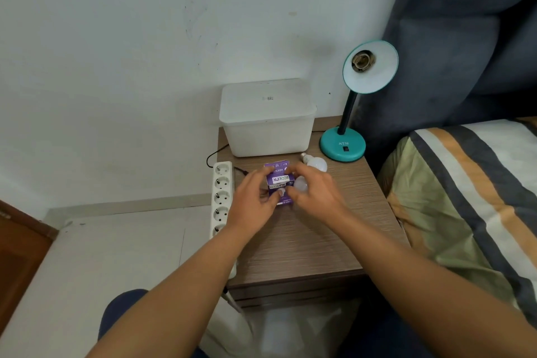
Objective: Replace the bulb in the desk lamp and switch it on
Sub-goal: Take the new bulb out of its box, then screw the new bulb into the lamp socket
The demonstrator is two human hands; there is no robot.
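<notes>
Both forearms reach forward from the bottom edge and meet over the middle of the wooden table [305, 241]. At the left side of a purple box [278, 180], the left hand [252, 202] curls its fingers around the near end. From the right, the right hand [315, 193] is closed around a white bulb [301, 184] that sits at the box's right side, its round dome showing between thumb and fingers. Whether the bulb's base is inside the box cannot be told, nor which way its long axis runs, as the hands hide it.

Just beyond the hands, a second bulb [315, 162] lies on its side on the table, long axis running left to right, screw base pointing left and slightly away, dome to the right. It rests near the base of a teal lamp [343, 144], which stands at the table's far right corner. The lamp's shade [374, 70] tilts toward the camera, and its socket [362, 61] holds no bulb. A white lidded bin [267, 122] sits at the back left, and a white power strip [223, 197] runs along the table's left edge. A striped bed [470, 197] lies to the right.
</notes>
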